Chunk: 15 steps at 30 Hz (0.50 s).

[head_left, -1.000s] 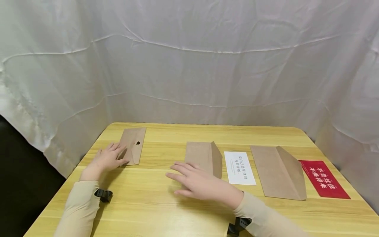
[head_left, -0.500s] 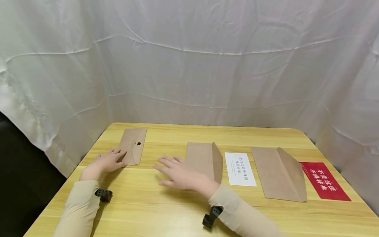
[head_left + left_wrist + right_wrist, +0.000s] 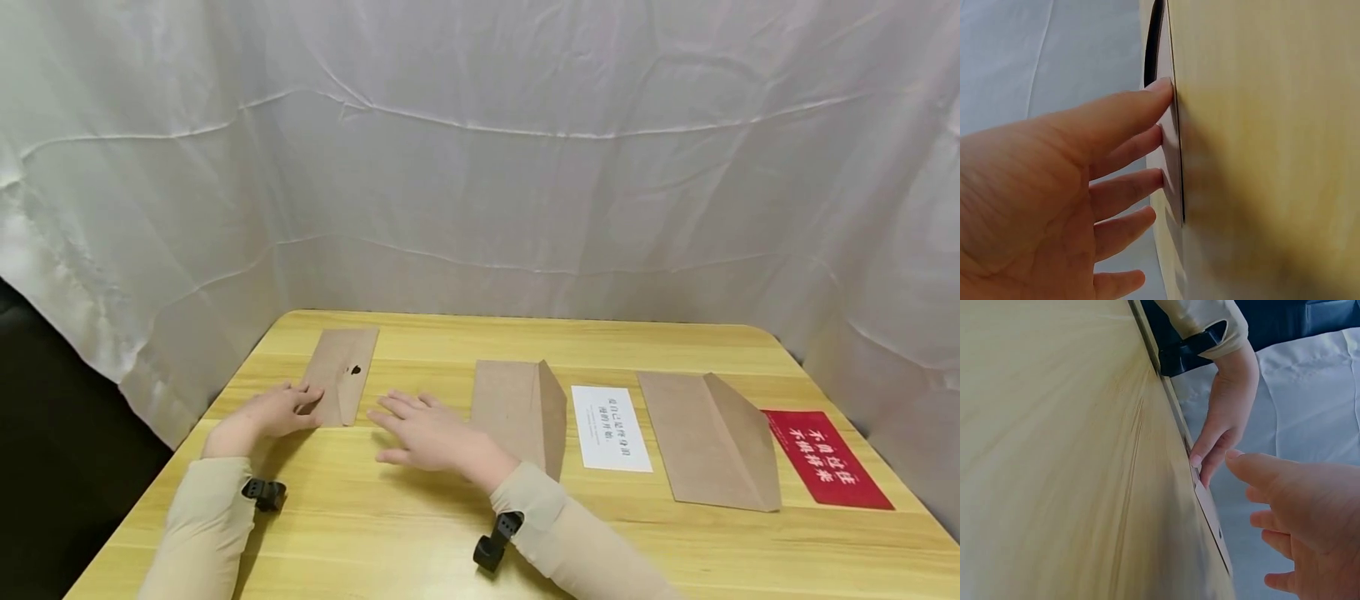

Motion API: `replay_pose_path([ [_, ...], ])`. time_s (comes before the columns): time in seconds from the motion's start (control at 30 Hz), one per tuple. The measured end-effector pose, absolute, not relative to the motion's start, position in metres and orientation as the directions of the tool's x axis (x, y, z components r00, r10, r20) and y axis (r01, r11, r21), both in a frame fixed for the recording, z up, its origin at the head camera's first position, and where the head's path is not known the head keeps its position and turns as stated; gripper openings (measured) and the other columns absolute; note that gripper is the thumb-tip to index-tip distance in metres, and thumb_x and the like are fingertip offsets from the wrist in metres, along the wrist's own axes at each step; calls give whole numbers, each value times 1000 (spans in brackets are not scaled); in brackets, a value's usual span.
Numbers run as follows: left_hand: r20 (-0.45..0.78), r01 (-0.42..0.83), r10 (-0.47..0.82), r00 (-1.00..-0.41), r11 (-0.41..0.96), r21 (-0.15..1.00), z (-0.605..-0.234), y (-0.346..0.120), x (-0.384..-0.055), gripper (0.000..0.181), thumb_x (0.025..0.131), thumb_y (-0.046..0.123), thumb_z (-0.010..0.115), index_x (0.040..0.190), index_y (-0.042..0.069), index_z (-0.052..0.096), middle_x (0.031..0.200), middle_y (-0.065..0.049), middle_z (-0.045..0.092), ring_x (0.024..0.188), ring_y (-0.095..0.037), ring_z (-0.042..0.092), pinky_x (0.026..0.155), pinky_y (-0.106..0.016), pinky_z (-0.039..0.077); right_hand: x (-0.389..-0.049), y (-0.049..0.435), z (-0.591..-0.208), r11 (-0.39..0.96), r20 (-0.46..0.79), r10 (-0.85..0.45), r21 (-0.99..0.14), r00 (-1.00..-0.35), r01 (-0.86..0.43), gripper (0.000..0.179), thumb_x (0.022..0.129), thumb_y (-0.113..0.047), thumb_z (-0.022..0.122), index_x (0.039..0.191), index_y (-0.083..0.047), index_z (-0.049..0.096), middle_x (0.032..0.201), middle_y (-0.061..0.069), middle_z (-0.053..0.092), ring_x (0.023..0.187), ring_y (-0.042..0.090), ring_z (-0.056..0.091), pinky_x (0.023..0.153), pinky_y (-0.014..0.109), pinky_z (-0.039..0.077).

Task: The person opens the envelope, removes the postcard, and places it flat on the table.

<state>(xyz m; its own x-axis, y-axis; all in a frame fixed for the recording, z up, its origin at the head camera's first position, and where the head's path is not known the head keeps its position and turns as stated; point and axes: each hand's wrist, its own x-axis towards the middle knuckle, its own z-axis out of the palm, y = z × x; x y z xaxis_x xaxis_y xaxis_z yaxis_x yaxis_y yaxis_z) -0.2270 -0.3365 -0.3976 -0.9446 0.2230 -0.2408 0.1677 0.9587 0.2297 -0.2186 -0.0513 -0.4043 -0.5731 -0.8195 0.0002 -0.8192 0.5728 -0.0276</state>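
Observation:
A closed brown paper envelope [image 3: 347,367] with a dark heart-shaped mark lies flat at the table's far left. My left hand [image 3: 262,417] touches its near left corner; in the left wrist view the thumb [image 3: 1160,90] and a couple of extended fingertips rest on the envelope's surface. My right hand [image 3: 431,433], fingers spread and holding nothing, hovers over the table between this envelope and a second brown envelope [image 3: 506,400] whose flap is unfolded to the right. The right forearm covers that second envelope's near left corner.
Right of the second envelope lie a white card [image 3: 611,429] with printed characters, a third brown envelope [image 3: 697,442] with its flap open, and a red card [image 3: 832,458]. A pale curtain [image 3: 480,167] hangs behind the wooden table [image 3: 360,533].
My right hand has moved left, toward the closed envelope. That envelope has shifted slightly right and nearer, with the left hand staying at its corner.

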Motion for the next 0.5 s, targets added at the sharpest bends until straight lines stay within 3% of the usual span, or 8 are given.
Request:
replay_pose_path([
  [0.5, -176, 242, 278, -945, 949, 200, -394, -328, -194, 63, 88, 38, 69, 138, 2, 53, 143, -34, 42, 130, -59, 36, 99, -67, 38, -222, -80, -411, 596, -38, -803, -79, -595, -799, 64, 99, -56, 40, 154, -25, 30, 162, 0, 25, 151, 18, 20, 119, 49, 27],
])
